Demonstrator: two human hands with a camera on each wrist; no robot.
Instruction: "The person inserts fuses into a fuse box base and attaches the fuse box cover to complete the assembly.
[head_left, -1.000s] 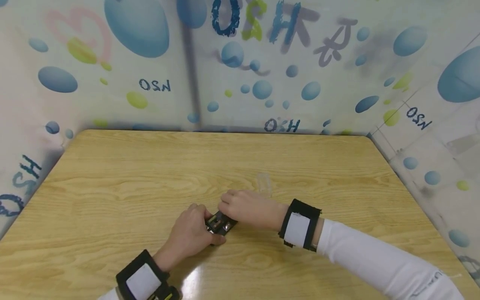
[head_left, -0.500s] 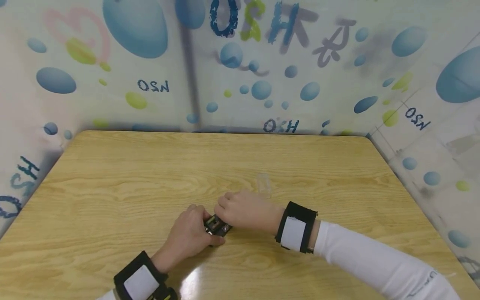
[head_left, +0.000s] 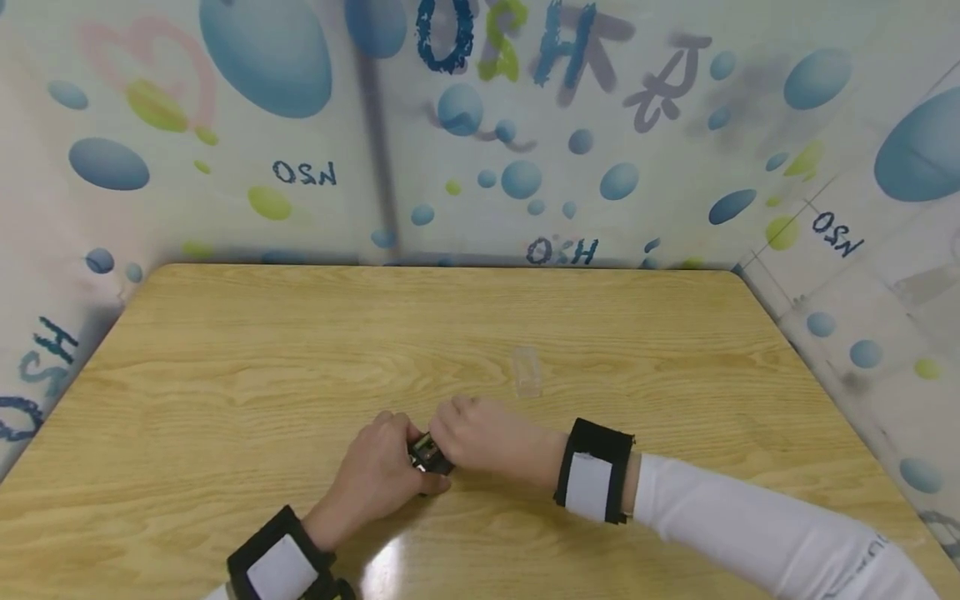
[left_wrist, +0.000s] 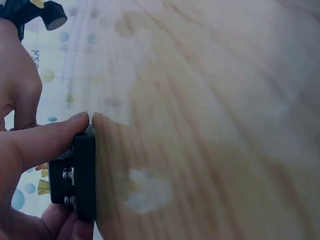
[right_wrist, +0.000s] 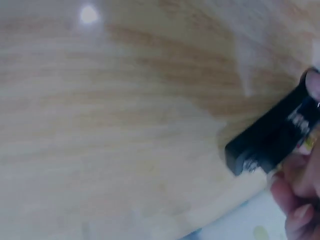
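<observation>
A small black block with metal screws (head_left: pixel 429 455) sits low over the table, its yellowish markings partly covered by fingers. My left hand (head_left: pixel 382 463) grips it by the edges, with the thumb along the near side. In the left wrist view the black block (left_wrist: pixel 84 177) stands on edge between thumb and fingers, silvery screws facing out. My right hand (head_left: pixel 480 433) has its fingers curled at the block's right end and pinches there; the exact part is hidden. In the right wrist view, those curled fingers (right_wrist: pixel 295 200) lie against the block (right_wrist: pixel 275 132).
A clear plastic cover (head_left: pixel 527 372) lies on the wooden table (head_left: pixel 300 333) beyond my right hand. The table's back edge meets a patterned wall (head_left: pixel 480 200). Both wrists wear black straps.
My right hand has shifted slightly left and nearer to me, covering more of the block and exposing more of the clear cover. The left hand stays on the block.
</observation>
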